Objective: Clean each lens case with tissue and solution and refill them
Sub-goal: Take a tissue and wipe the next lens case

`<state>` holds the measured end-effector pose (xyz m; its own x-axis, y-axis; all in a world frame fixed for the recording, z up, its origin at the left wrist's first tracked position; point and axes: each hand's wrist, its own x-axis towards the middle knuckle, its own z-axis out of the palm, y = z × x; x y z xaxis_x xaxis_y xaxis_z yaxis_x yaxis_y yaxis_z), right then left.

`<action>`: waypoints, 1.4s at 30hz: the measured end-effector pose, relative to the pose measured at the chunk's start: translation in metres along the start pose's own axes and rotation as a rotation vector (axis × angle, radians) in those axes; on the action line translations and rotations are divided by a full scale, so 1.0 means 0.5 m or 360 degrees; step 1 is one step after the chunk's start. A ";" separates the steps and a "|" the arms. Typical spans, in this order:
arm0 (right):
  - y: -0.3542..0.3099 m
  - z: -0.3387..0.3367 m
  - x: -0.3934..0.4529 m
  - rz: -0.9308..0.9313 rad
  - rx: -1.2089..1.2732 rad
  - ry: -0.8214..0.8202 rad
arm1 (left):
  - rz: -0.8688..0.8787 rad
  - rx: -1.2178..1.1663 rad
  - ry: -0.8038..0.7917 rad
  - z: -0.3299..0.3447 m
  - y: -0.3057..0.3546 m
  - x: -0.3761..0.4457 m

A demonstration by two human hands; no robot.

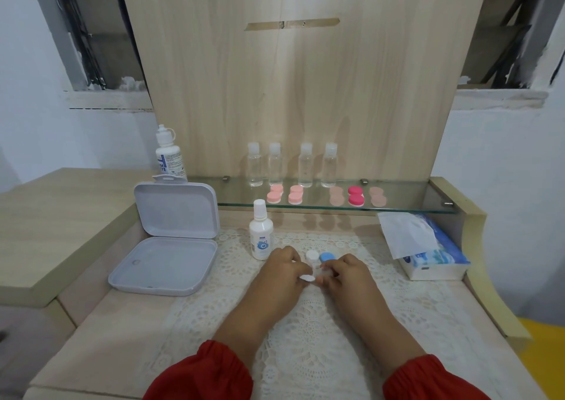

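Both hands meet over the lace mat (305, 323) in the head view. My left hand (282, 269) pinches a small wad of white tissue (306, 278). My right hand (345, 274) holds a clear lens case (324, 272), mostly hidden by the fingers. Just behind the hands lie a white cap (312, 256) and a blue cap (327, 257). A white solution bottle (260, 231) stands upright to the left of the hands. A tissue pack (428, 247) with a sheet sticking out lies at the right.
An open white plastic box (171, 237) sits at the left. A glass shelf (412, 198) behind carries several clear bottles (292, 166) and several pink and red lens cases (327, 198). A second white bottle (168, 155) stands at the shelf's left end.
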<state>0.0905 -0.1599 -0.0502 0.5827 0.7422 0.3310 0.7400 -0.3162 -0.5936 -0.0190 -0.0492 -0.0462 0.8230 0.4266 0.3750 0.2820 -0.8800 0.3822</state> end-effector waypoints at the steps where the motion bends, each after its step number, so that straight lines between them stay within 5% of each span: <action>1: 0.000 0.000 0.001 0.0003 0.0000 -0.0004 | 0.0014 0.0079 -0.0034 0.001 0.001 0.001; 4: 0.000 -0.001 0.001 0.0008 -0.0036 -0.0024 | -0.0042 0.0102 -0.0106 0.005 0.004 0.008; 8: 0.000 -0.001 0.001 0.0024 -0.0060 -0.0064 | -0.0369 -0.0582 -0.0122 -0.005 0.000 0.011; 13: -0.004 -0.002 -0.001 0.0056 -0.0109 -0.0087 | -0.0682 -0.1222 0.0249 -0.028 -0.007 0.003; 17: -0.009 -0.007 -0.008 0.0103 -0.0143 -0.0113 | -0.0848 -0.1556 0.0318 -0.044 -0.001 -0.009; 33: -0.096 -0.020 -0.022 0.0072 0.0338 0.0186 | -0.1009 -0.2064 0.0358 -0.136 -0.055 -0.149; 42: -0.322 0.101 -0.038 0.0178 0.1251 -0.0308 | -0.1136 -0.1823 0.0596 -0.284 -0.123 -0.301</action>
<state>-0.0567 -0.0931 0.0022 0.5177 0.8424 0.1495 0.1870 0.0591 -0.9806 -0.2302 -0.0299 -0.0063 0.4446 0.8938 -0.0594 -0.1246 0.1273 0.9840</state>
